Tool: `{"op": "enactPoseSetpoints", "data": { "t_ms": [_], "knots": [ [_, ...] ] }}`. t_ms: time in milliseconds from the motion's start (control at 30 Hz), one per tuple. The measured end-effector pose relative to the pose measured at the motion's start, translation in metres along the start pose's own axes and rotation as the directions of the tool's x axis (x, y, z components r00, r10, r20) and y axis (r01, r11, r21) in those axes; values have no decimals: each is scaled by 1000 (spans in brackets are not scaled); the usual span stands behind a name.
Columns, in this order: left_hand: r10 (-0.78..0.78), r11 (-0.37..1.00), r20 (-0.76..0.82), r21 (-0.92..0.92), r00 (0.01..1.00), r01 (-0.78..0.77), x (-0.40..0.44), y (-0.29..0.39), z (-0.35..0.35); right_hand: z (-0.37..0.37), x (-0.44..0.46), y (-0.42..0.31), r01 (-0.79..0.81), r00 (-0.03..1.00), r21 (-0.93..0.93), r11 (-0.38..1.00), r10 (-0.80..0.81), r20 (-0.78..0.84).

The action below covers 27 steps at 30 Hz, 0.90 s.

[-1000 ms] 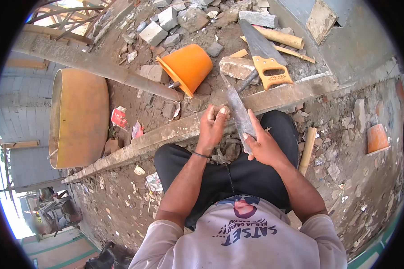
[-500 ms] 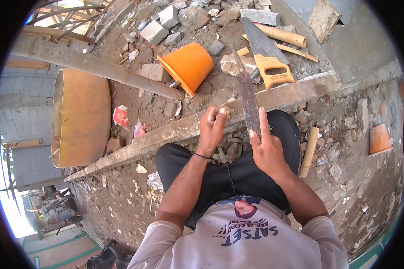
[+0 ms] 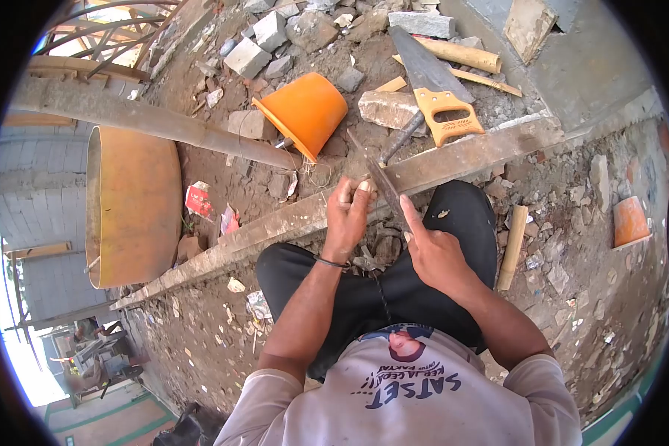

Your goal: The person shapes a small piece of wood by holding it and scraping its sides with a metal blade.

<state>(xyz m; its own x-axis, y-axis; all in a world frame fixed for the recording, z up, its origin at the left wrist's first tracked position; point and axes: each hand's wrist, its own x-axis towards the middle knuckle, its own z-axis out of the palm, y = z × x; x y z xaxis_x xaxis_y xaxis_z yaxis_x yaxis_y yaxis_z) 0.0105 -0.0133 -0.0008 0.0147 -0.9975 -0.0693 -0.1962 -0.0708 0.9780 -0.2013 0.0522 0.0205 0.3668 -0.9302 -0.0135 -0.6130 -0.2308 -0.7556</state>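
Outdoors amid broken masonry, a seated person grips one long, narrow blade point(image 3: 381, 178) in the right hand point(image 3: 437, 256), fingers closed about its near end, index finger stretched along it. The blade slants above a wooden beam point(image 3: 275, 223), just beside the left hand point(image 3: 347, 217), whose fingers are curled in; whether they pinch anything small, or touch the blade, cannot be told. Thin and apparently metal, the blade should prove stiff and fairly light, unlikely to break, with a surface that could turn slick in a sweaty palm; the safest hold is probably the near end, the fingers clear of both long edges. Counted around it: one handsaw point(image 3: 430, 74) with a pale orange handle; one orange bucket point(image 3: 308, 111) on its side; one smaller orange container point(image 3: 629, 221) at far right; one large yellowish drum point(image 3: 134, 208) at left; one dark rod point(image 3: 404, 139) near the saw handle; and two thick bamboo lengths, the first bamboo length point(image 3: 464, 54) beside the saw, the second bamboo length point(image 3: 513, 247) near the right leg. Stones and rubble are too many to number.
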Motion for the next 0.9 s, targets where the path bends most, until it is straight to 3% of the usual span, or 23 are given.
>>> {"op": "enactPoseSetpoints", "data": {
  "t_ms": [133, 167, 200, 233, 300, 333, 400, 433, 500, 533, 567, 667, 733, 800, 867, 900],
  "knots": [
    [-27, 1000, -1, -12, 1000, 27, 3, -1, 0, -19, 9, -5, -13, 1000, 69, 997, 14, -18],
    [-21, 999, -5, -27, 1000, 21, 1, -3, 1, -19, 8, -8, 27, 987, 80, 996, -14, -158],
    [-21, 999, -7, -29, 1000, 21, 3, -5, 2, -16, 11, -8, 28, 988, 78, 997, -15, -157],
    [-17, 999, -17, -28, 1000, 16, 1, -5, 3, -9, 10, -10, 120, 924, 64, 991, -87, -373],
    [-2, 1000, -28, -25, 1000, 1, 2, -4, 1, 0, 2, -10, 127, 919, 58, 990, -96, -382],
    [3, 1000, -24, -14, 1000, -4, 2, -2, 1, -4, 0, -6, 60, 996, 7, 998, -59, -74],
    [14, 1000, -9, -5, 1000, -14, 2, -3, 1, -5, 2, -1, -18, 998, -33, 999, 20, 60],
    [13, 1000, -9, 11, 1000, -13, 8, -4, 0, -9, 8, 3, -8, 999, -42, 999, 11, 51],
    [-35, 999, -7, 32, 999, 36, -3, -7, -1, -14, 3, -11, 41, 983, 76, 996, -26, -181],
    [-19, 1000, -23, 3, 1000, 19, 0, -8, 1, -9, 4, -12, 40, 984, 76, 996, -26, -175],
    [-2, 1000, -38, -23, 999, 1, 1, -6, 2, 0, 4, -13, 108, 934, 85, 991, -72, -349],
    [-18, 1000, -51, -22, 999, 17, 1, -5, 2, -4, -1, -10, 51, 970, 33, 998, -41, -238],
    [-26, 999, -29, -27, 999, 25, 0, -2, 1, -10, 3, -3, 29, 999, -55, 998, -27, 43],
    [-67, 997, -21, -26, 998, 66, -4, -3, -1, -19, -1, -15, -22, 998, -3, 1000, 23, 55],
    [-40, 998, -30, -39, 999, 39, 1, -4, 1, -19, 2, -21, 61, 939, 93, 994, -26, -344],
    [-51, 998, -28, -49, 998, 49, 0, -1, 1, -12, 3, -17, 96, 918, 104, 990, -47, -394]
  ]
}}
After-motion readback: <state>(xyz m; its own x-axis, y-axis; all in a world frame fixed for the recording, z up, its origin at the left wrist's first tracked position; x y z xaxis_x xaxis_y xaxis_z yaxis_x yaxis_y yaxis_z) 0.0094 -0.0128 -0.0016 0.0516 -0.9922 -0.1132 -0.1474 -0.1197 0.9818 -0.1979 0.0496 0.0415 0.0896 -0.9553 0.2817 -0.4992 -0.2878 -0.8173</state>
